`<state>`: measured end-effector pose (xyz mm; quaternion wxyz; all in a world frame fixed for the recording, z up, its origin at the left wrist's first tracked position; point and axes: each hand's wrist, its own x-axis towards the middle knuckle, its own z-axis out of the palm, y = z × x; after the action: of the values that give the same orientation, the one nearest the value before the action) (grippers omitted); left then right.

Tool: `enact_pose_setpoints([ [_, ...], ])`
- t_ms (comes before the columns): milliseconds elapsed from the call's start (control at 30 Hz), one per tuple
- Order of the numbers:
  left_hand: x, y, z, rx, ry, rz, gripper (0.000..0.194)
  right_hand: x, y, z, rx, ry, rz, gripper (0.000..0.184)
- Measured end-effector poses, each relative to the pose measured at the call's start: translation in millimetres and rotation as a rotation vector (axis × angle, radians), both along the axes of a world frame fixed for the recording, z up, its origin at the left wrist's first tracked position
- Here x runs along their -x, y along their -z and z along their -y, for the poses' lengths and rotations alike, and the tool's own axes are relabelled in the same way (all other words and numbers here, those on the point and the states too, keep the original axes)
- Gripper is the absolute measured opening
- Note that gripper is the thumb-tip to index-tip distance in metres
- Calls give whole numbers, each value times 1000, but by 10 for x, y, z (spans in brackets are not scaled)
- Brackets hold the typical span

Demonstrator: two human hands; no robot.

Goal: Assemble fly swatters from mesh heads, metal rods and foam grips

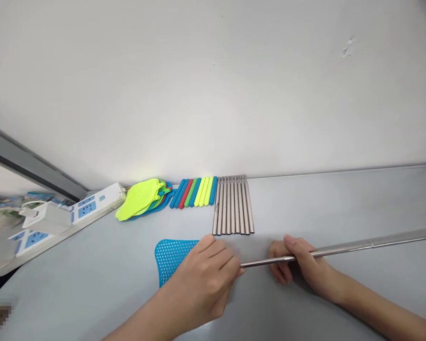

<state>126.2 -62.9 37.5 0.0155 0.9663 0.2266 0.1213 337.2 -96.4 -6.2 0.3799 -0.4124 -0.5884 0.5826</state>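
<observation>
My left hand [213, 277] is closed where a blue perforated fly swatter head [173, 258] meets a thin metal telescopic rod [266, 261]. The swatter head shows to the left of my fist, and its neck is hidden under the fingers. From the other side of the fist the rod runs right, drawn out in several sections, and leaves the view at the right edge. My right hand [301, 260] grips the rod farther along, thumb on top and fingers curled.
Behind my hands lie a row of short metal telescopic rods [233, 208], a row of coloured handle sleeves [195, 192] and a stack of fly swatter heads [142, 199]. A white power strip [95, 201] with a plugged-in adapter [53, 218] stands at left. The wall [213, 94] bounds the grey table [341, 203].
</observation>
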Motion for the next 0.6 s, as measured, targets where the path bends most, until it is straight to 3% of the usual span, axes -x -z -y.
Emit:
enact_pose_setpoints([
  [233, -59, 57, 46, -10, -11, 55, 18, -9, -20, 8, -44, -30, 32, 59],
  [400, -94, 65, 48, -5, -9, 76, 18, 4, -39, 27, -100, -43, 172, 56],
  [600, -120, 181, 55, 80, -31, 135, 18, 10, -48, 21, -98, -31, 281, 56],
])
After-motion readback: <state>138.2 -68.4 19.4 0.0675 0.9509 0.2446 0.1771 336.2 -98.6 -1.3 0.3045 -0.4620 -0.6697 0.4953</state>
